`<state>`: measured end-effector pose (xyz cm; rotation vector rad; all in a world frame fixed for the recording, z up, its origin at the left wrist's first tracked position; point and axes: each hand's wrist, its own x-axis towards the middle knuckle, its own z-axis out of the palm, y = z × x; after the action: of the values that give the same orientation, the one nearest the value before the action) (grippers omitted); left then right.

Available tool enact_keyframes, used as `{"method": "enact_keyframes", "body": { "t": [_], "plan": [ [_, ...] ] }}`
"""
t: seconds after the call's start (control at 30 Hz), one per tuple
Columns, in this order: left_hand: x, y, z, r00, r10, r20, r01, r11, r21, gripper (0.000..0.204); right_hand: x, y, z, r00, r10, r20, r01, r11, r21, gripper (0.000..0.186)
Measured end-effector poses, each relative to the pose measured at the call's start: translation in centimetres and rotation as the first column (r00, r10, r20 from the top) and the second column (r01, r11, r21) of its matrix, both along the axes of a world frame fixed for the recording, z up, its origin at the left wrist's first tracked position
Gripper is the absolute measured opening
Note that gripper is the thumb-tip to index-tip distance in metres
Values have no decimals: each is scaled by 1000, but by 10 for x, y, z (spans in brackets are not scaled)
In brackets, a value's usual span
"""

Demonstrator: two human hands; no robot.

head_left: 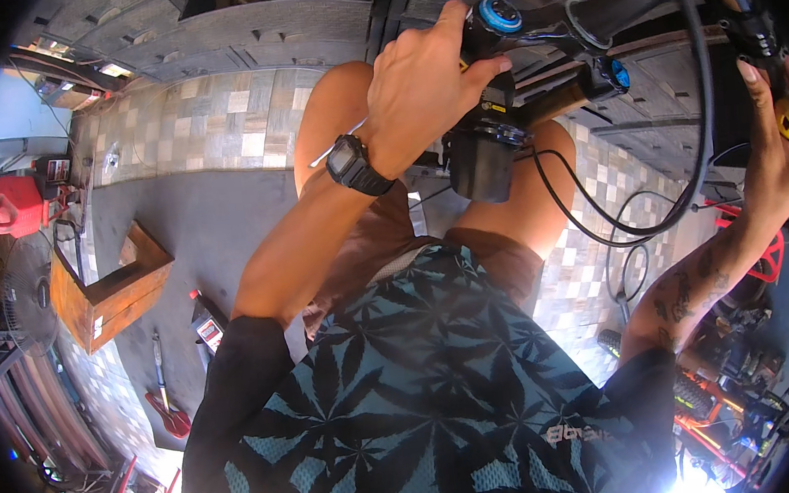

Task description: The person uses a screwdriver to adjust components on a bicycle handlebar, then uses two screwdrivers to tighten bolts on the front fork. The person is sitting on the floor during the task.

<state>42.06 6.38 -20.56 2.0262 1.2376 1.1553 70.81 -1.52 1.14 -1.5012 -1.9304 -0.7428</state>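
Note:
My left hand (418, 78), with a black watch on its wrist, grips the black front-end assembly of a bicycle (539, 22) just beside a blue-ringed cap (501, 16); most fingers are hidden behind it. A second blue cap (617, 75) sits to the right, and a black cylindrical part (481, 165) hangs below my left hand, between my legs. At the far right my right hand (775, 133) is wrapped around a black bar (758, 32) beside a round yellow part (787, 120). Black cables (652, 226) loop down between my hands.
A dark mat (189, 226) holds a wooden box (110, 287), a bottle (208, 321) and a red-and-silver tool (166, 403). A red jug (11, 207) and fan (28, 294) stand left. Dark drawers (257, 26) line the top; bikes and equipment (713, 407) crowd the lower right.

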Motion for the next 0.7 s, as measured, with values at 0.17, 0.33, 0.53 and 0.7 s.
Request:
{"method": "enact_keyframes", "body": {
  "t": [0.17, 0.33, 0.53, 0.7],
  "plan": [
    [5, -10, -2, 1000, -3, -5, 3, 1000, 7, 62, -1, -27, -14, 990, -58, -127, 56, 998, -19, 47],
    [12, -8, 1, 1000, -18, -12, 18, 1000, 1, 65, 0, -16, -16, 946, 5, -323, -14, 1000, -26, 46],
    [17, -1, 8, 998, 9, -69, -15, 995, -94, 61, 2, -1, -19, 921, 97, -377, -126, 991, -53, 44],
    [10, 5, 8, 997, -59, -52, 49, 983, -175, 65, 5, -6, -12, 957, 65, -284, -84, 995, -55, 45]
  ]
}}
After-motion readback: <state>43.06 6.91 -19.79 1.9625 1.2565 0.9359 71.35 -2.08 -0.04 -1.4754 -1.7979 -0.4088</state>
